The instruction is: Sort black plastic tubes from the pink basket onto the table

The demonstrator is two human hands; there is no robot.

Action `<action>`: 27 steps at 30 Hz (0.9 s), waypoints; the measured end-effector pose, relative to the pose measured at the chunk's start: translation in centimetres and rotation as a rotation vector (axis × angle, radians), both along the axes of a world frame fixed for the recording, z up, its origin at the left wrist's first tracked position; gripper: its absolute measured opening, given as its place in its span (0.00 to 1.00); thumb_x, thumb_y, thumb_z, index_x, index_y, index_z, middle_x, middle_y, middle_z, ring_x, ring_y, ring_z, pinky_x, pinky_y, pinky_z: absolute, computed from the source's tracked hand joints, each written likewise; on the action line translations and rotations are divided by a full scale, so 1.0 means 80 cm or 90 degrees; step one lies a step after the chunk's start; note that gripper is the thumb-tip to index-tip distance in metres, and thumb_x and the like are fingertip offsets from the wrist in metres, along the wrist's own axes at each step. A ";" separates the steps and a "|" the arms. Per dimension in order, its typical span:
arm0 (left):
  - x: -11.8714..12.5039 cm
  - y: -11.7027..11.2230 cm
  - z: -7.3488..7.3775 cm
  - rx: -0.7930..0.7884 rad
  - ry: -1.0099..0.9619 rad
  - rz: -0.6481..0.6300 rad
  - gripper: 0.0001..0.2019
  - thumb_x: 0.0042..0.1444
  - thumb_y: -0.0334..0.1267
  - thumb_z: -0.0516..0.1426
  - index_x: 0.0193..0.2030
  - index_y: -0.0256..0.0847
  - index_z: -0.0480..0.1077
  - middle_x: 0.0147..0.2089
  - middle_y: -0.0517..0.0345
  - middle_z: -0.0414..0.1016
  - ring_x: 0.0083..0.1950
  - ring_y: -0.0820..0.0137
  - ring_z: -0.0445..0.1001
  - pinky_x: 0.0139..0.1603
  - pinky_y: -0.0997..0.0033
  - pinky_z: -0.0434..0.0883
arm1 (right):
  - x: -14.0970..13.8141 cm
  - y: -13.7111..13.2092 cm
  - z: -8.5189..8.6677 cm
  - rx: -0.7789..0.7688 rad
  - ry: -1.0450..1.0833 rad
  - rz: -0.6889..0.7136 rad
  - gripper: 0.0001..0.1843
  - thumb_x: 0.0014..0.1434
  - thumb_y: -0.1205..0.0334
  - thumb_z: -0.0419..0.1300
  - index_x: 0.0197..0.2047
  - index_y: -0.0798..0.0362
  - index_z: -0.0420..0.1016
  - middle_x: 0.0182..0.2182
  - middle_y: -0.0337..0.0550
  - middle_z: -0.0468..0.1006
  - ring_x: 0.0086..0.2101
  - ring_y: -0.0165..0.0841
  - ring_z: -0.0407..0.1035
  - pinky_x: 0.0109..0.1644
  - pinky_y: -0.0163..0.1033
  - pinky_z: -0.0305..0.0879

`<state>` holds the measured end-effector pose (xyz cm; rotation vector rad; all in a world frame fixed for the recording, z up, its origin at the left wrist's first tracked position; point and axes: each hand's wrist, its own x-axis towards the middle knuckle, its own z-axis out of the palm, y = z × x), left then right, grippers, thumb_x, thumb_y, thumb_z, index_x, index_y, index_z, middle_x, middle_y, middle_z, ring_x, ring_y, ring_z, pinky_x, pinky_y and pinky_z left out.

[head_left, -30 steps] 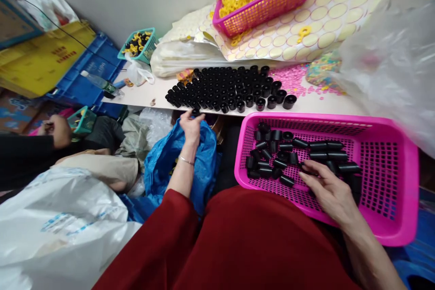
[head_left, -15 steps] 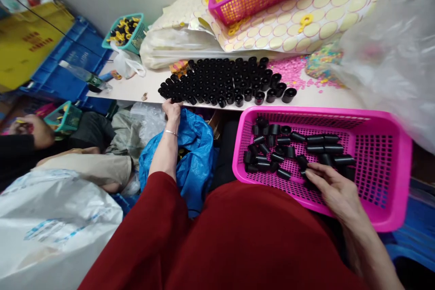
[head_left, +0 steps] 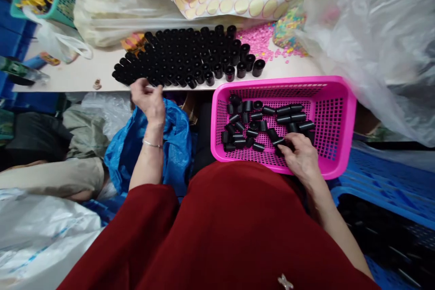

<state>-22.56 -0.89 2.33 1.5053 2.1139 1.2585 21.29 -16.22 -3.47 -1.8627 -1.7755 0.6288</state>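
My left hand (head_left: 148, 99) is at the table's front edge, by the near left of a dense group of upright black plastic tubes (head_left: 190, 56). Its fingers are loosely curled with the thumb apart, and nothing shows between them. My right hand (head_left: 302, 156) reaches into a pink plastic basket (head_left: 340, 145) in front of me. Thumb and fingertips close on a short black tube (head_left: 278, 141) there. Other black tubes (head_left: 258, 147) lie loose in the basket, several on their sides.
Small pink pieces (head_left: 256, 41) lie behind the tubes, beside clear plastic sheeting (head_left: 374, 45). A teal basket (head_left: 63, 0) of yellow and black parts stands back left. Below the table are a blue bag (head_left: 176, 131) and a white sack (head_left: 44, 235). A blue crate (head_left: 384, 199) sits at right.
The view has shifted, so the table sits further left and higher. My left hand has drawn back slightly from the tubes and its fingers have loosened. My right hand remains in the basket.
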 end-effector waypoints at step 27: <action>0.295 -0.114 -0.060 -0.266 0.440 -0.921 0.12 0.62 0.26 0.51 0.45 0.35 0.76 0.44 0.46 0.77 0.50 0.58 0.70 0.51 0.57 0.67 | 0.026 -0.005 0.011 -0.139 0.544 -0.213 0.23 0.34 0.56 0.77 0.36 0.50 0.80 0.33 0.40 0.83 0.32 0.36 0.78 0.39 0.44 0.78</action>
